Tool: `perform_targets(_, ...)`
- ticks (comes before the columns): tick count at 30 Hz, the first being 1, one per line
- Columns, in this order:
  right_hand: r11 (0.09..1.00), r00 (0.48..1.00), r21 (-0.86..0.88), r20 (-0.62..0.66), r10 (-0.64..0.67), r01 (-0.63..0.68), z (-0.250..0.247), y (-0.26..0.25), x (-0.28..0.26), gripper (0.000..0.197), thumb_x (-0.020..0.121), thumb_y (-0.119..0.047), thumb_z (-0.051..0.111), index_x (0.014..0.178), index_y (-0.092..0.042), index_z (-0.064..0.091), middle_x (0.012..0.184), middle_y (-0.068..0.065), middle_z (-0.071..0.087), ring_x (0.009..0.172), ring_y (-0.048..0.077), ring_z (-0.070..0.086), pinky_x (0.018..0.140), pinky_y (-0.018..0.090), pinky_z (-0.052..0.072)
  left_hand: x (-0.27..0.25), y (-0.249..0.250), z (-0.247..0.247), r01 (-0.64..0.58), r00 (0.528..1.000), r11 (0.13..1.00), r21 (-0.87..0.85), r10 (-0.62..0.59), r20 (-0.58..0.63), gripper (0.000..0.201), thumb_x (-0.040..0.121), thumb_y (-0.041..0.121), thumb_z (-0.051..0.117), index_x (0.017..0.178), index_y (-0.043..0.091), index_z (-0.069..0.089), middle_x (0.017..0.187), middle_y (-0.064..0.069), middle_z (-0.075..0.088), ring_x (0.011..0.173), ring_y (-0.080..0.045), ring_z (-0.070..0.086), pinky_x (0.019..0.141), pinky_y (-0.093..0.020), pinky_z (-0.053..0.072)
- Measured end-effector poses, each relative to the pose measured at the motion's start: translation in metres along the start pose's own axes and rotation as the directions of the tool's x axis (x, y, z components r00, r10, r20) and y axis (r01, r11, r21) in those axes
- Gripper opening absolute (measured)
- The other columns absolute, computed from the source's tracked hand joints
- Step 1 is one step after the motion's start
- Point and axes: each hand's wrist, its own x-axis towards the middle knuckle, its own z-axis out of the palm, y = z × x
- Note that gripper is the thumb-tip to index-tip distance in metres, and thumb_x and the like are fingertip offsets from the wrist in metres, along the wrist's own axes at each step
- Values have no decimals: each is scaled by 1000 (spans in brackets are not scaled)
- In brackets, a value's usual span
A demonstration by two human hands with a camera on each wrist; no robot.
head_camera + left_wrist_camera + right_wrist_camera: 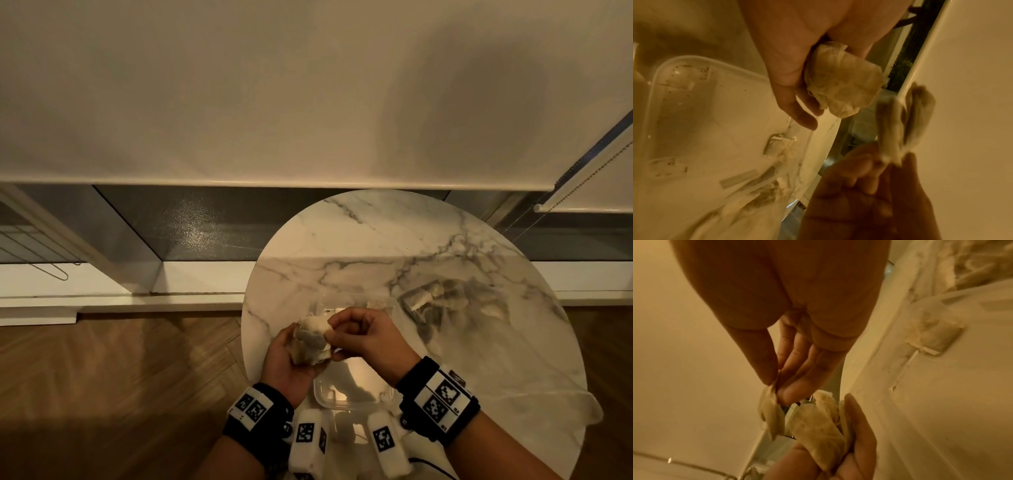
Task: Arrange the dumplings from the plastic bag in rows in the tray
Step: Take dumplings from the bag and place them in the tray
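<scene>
Over the clear plastic tray point(342, 406) my left hand point(295, 349) grips a clump of pale dumplings point(310, 344). The same clump point(842, 86) fills the left wrist view. My right hand point(337, 334) pinches a single dumpling point(769, 413) by its edge between thumb and fingers, a small gap apart from the clump point(818, 433). One dumpling point(779, 149) lies alone in the tray near a far corner. The plastic bag point(448, 301) with more dumplings lies flat on the table to the right of the tray.
The tray stands on a round marble table point(394, 240) whose left edge runs just beside my left hand. Wooden floor point(120, 377) lies below to the left. A window sill and a roller blind point(274, 102) are behind the table.
</scene>
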Motion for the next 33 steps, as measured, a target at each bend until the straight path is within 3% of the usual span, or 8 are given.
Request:
perform_targets(2,987,999,-154,-3,-45,44,2,2,4,7,86,-2,72,92,-3,70,77,12,72,66,20,67,63,30,57,-2,-4,4,6,1000,1000,2,-6,5,36,82,35,55,93,7,75,92,-18,73,79,-29,67,80,-44,52)
perform_targets(6,791,981,-592,-1,-194,155,1,10,11,9,88,-13,69,95,-17,73,81,-6,72,72,5,67,64,18,52,-1,-3,6,32,999,999,6,-31,-20,31,96,29,46,100,7,68,91,-14,72,76,-23,67,72,-35,53)
perform_targets(9,721,971,-665,25,-238,194,0,12,12,14,89,-14,66,94,-25,74,86,-12,69,76,7,65,65,24,56,-1,0,4,39,999,999,2,-39,-19,31,98,29,46,104,8,67,94,-14,72,80,-23,67,76,-36,51)
perform_targets(13,696,954,-671,60,-294,257,0,14,12,22,92,-14,62,91,-32,75,92,-11,62,79,11,64,66,33,57,0,2,0,19,1000,1000,-3,-19,6,35,100,33,46,117,8,64,102,-14,72,90,-23,66,76,-35,52)
perform_targets(21,734,963,-623,163,-215,270,2,-1,9,22,100,-11,52,104,-23,70,99,-9,56,80,14,64,54,11,47,-2,5,-2,-3,998,1000,-31,5,69,37,99,39,47,114,11,66,101,-12,71,83,-22,67,72,-33,51)
perform_targets(26,829,975,-515,142,-170,220,0,-12,5,24,100,-9,50,101,-23,70,102,0,59,71,18,67,41,31,50,1,10,-6,-55,997,996,-73,60,57,32,99,37,47,105,13,68,105,-15,70,87,-25,67,76,-37,51)
perform_targets(30,903,982,-387,53,-179,185,-5,-15,2,24,97,-3,53,101,-19,70,93,0,60,73,29,67,47,37,54,3,18,-13,-92,995,990,-106,94,11,31,99,35,49,103,11,67,95,-12,70,80,-24,67,62,-34,56)
perform_targets(33,922,983,-349,-7,-182,168,-11,-12,4,23,94,0,57,101,-17,70,96,8,61,73,26,67,50,36,55,1,26,-16,-122,992,985,-118,119,-32,33,99,35,48,96,11,71,86,-13,71,79,-27,66,57,-32,56)
